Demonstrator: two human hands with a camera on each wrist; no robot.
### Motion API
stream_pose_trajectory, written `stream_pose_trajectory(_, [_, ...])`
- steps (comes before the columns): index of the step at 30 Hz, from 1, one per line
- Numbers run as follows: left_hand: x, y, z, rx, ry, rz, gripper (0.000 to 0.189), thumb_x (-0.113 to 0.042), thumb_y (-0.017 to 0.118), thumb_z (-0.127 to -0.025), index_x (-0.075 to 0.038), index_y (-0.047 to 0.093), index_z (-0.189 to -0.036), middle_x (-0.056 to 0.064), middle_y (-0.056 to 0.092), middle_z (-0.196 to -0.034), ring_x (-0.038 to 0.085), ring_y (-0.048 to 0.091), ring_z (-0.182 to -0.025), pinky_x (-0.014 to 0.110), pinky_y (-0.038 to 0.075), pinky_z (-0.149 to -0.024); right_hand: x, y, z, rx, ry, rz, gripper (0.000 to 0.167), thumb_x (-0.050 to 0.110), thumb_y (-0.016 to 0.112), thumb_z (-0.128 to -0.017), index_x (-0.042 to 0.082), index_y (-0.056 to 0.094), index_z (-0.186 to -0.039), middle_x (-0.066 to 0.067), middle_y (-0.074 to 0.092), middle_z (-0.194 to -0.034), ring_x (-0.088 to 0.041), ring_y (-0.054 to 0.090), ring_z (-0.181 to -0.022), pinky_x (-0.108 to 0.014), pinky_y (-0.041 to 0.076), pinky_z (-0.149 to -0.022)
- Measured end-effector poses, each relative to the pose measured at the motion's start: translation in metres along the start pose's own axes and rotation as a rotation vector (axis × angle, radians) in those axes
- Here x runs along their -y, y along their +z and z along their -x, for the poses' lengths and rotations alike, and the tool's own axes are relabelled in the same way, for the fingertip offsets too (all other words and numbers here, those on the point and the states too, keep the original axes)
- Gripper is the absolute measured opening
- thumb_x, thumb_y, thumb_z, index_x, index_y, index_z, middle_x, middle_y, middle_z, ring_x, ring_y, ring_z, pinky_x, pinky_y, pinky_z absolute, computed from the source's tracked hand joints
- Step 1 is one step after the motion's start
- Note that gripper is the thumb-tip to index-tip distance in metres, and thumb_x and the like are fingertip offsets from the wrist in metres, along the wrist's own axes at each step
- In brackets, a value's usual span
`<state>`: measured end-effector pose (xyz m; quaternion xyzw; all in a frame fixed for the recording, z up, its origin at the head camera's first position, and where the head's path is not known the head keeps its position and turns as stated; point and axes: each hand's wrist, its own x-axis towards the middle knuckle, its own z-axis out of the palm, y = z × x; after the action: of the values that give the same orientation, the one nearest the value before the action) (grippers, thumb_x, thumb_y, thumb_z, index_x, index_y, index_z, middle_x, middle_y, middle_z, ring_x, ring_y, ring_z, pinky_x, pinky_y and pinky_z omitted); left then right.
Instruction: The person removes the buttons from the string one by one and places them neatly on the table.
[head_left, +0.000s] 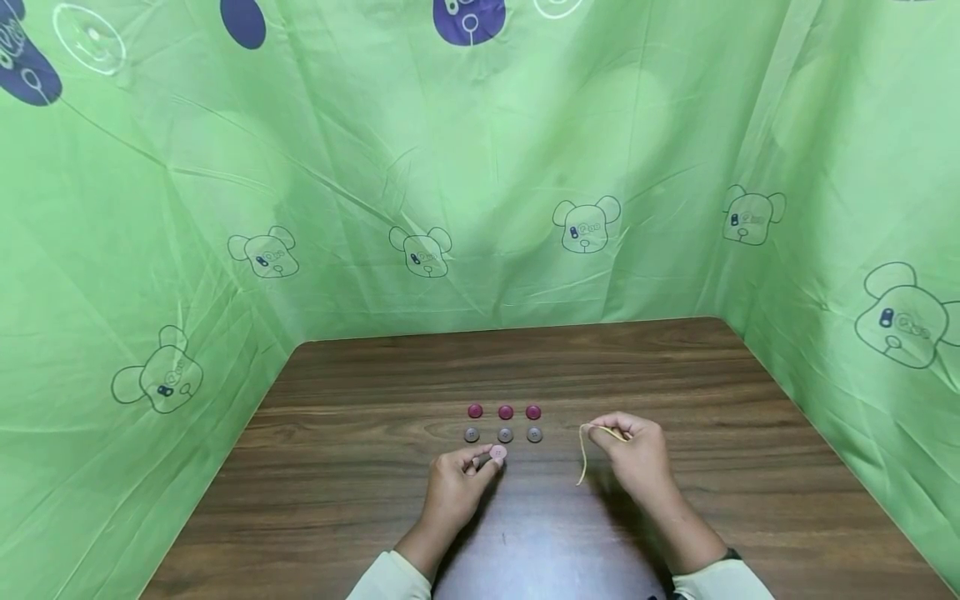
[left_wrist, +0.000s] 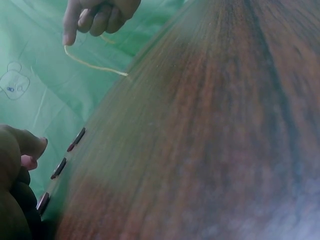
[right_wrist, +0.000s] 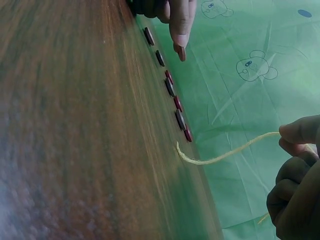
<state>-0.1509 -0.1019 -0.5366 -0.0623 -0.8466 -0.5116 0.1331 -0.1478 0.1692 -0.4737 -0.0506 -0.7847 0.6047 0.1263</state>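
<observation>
In the head view my left hand (head_left: 452, 486) pinches a pink button (head_left: 498, 452) between thumb and finger, just above the table. Right of it, my right hand (head_left: 639, 458) pinches a yellow string (head_left: 583, 462) with its thumb and forefinger. One end of that string hangs down; in the right wrist view the string (right_wrist: 220, 156) curves out from the fingertips. Beyond the left hand lie three grey buttons (head_left: 506, 435) in a row, with three dark red buttons (head_left: 506, 412) in a row behind them. The left wrist view shows only part of the pink button (left_wrist: 29, 162).
The brown wood-grain table (head_left: 360, 417) carries the buttons near its middle. Green fabric (head_left: 480, 167) printed with bear heads rises at the back and both sides.
</observation>
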Motion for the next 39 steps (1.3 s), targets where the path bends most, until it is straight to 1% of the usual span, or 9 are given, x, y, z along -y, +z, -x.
stream_pose_trajectory(7, [-0.003,0.001,0.000,0.009,-0.037,-0.026,0.018,-0.014,0.089,-0.090,-0.009,0.088,-0.108,-0.009,0.045,-0.054,-0.004,0.036,-0.050,0.016,0.033,-0.051,-0.001,-0.001,0.000,0.005,0.002,0.012,0.009,0.007,0.086,-0.090,-0.001,0.083,-0.092,0.004,0.076,-0.077,-0.002,0.056,-0.066,-0.021,0.046,-0.060])
stream_pose_trajectory(14, [-0.001,0.003,-0.001,0.018,-0.012,-0.075,0.021,-0.019,0.090,-0.091,-0.009,0.087,-0.109,-0.011,0.049,-0.054,-0.005,0.039,-0.050,0.016,0.035,-0.049,0.000,-0.001,0.001,0.009,0.004,0.003,0.007,0.006,0.085,-0.090,-0.001,0.083,-0.092,0.003,0.077,-0.079,-0.003,0.056,-0.067,-0.021,0.046,-0.061])
stream_pose_trajectory(22, [-0.001,0.004,0.000,0.024,-0.027,-0.132,0.021,-0.024,0.090,-0.091,-0.013,0.088,-0.108,-0.011,0.048,-0.052,-0.003,0.039,-0.049,0.021,0.036,-0.046,-0.001,0.000,0.001,0.017,0.011,-0.008,0.007,0.005,0.085,-0.090,-0.002,0.083,-0.093,0.002,0.078,-0.079,-0.003,0.055,-0.067,-0.022,0.046,-0.060])
stream_pose_trajectory(25, [-0.002,0.005,0.000,0.014,0.001,-0.191,0.019,-0.027,0.090,-0.091,-0.015,0.089,-0.106,-0.003,0.072,-0.063,0.002,0.061,-0.059,0.025,0.053,-0.055,-0.001,0.001,0.001,0.016,0.006,-0.006,0.007,0.005,0.085,-0.090,-0.002,0.083,-0.092,0.002,0.077,-0.078,-0.003,0.055,-0.067,-0.022,0.046,-0.061])
stream_pose_trajectory(28, [-0.004,0.006,0.002,0.000,0.029,-0.238,0.017,-0.029,0.090,-0.091,-0.017,0.089,-0.104,0.003,0.085,-0.088,0.016,0.081,-0.080,0.035,0.065,-0.071,-0.001,0.001,0.002,0.018,0.005,-0.002,0.008,0.006,0.085,-0.090,-0.002,0.083,-0.092,0.004,0.076,-0.077,-0.003,0.055,-0.066,-0.022,0.045,-0.060])
stream_pose_trajectory(29, [-0.004,0.006,0.002,-0.004,0.038,-0.254,0.016,-0.029,0.090,-0.092,-0.017,0.089,-0.103,0.004,0.085,-0.095,0.020,0.083,-0.088,0.037,0.067,-0.077,-0.001,0.001,0.002,0.018,0.006,-0.002,0.008,0.006,0.085,-0.090,-0.001,0.083,-0.092,0.004,0.075,-0.077,-0.003,0.054,-0.066,-0.022,0.045,-0.060])
stream_pose_trajectory(32, [-0.003,0.008,0.003,-0.009,0.066,-0.287,0.016,-0.028,0.089,-0.092,-0.016,0.089,-0.103,0.006,0.085,-0.096,0.026,0.084,-0.091,0.043,0.067,-0.079,-0.001,0.001,0.002,0.022,0.006,-0.005,0.008,0.006,0.085,-0.090,-0.001,0.083,-0.092,0.007,0.074,-0.075,-0.003,0.054,-0.066,-0.022,0.045,-0.060])
stream_pose_trajectory(36, [-0.002,0.010,0.002,-0.012,0.100,-0.338,0.015,-0.029,0.090,-0.091,-0.017,0.089,-0.101,0.006,0.085,-0.096,0.026,0.084,-0.091,0.044,0.067,-0.079,-0.001,0.001,0.002,0.023,0.004,-0.009,0.009,0.007,0.085,-0.090,-0.001,0.083,-0.092,0.008,0.073,-0.075,-0.003,0.054,-0.066,-0.022,0.045,-0.060])
stream_pose_trajectory(39, [-0.002,0.010,0.001,-0.004,0.089,-0.351,0.014,-0.030,0.090,-0.091,-0.019,0.090,-0.100,0.005,0.085,-0.096,0.026,0.084,-0.092,0.045,0.067,-0.080,-0.002,0.001,0.001,0.023,0.002,-0.008,0.010,0.008,0.086,-0.090,-0.001,0.083,-0.092,0.009,0.073,-0.075,-0.003,0.054,-0.066,-0.022,0.045,-0.059])
